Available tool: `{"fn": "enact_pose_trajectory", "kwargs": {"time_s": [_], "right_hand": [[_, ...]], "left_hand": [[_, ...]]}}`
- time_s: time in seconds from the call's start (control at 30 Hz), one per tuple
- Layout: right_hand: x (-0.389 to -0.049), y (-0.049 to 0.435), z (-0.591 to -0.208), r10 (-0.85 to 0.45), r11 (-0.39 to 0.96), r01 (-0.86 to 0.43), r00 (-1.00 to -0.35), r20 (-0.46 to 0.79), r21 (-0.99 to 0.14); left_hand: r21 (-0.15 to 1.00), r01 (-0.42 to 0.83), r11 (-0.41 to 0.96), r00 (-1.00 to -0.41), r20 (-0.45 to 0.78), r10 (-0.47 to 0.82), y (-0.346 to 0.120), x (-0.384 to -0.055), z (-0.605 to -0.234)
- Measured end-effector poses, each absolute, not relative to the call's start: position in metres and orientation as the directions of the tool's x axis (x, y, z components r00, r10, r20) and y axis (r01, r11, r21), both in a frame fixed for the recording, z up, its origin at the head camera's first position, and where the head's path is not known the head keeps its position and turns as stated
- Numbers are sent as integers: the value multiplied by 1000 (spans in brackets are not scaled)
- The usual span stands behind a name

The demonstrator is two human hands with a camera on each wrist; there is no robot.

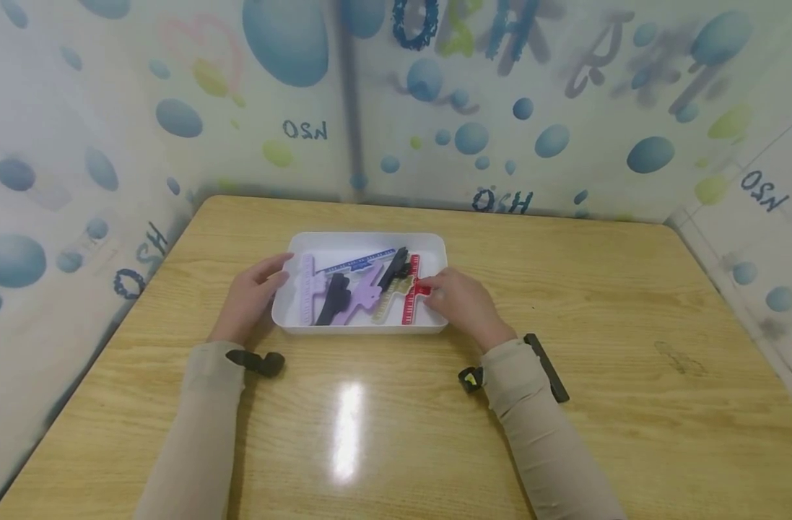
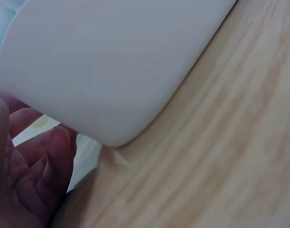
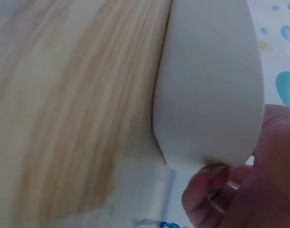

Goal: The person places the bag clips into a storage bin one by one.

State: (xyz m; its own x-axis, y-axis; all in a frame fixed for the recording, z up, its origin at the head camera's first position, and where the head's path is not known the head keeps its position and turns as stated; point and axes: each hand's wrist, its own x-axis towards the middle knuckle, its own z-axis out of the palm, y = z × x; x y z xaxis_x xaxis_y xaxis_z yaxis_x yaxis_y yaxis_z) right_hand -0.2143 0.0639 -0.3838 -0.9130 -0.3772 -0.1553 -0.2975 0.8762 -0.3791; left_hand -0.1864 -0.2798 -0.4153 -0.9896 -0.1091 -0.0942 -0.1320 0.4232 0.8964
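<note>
A white tray holds several plastic clips with ruler markings along their edges. My left hand rests loosely against the tray's left end, fingertips at the rim; the left wrist view shows these fingers beside the outer wall. Over the right rim reaches my right hand, its fingertips pinching the handle of a red clip. Outside the wall, its lower fingers are curled in the right wrist view, where the clip is hidden. Nearest the left hand lies a lilac clip.
Also in the tray are a blue clip, two black clips, another lilac clip and a pale yellow clip. The tray stands on a wooden table, with a patterned curtain behind it.
</note>
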Motion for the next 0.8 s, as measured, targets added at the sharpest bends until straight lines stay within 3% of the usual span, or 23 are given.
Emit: {"fn": "enact_pose_trajectory", "kwargs": {"time_s": [0.23, 0.5, 0.8], "right_hand": [[-210, 64, -380, -344, 902, -264, -917, -200, -341], [-210, 70, -367, -383, 896, -312, -903, -194, -315], [-209, 91, -347, -378, 829, -295, -921, -88, -476]], "left_hand": [[894, -128, 429, -990, -92, -105, -279, -187, -415], [892, -144, 429, -987, -101, -121, -279, -188, -416], [882, -128, 453, -990, -85, -114, -280, -189, -417]]}}
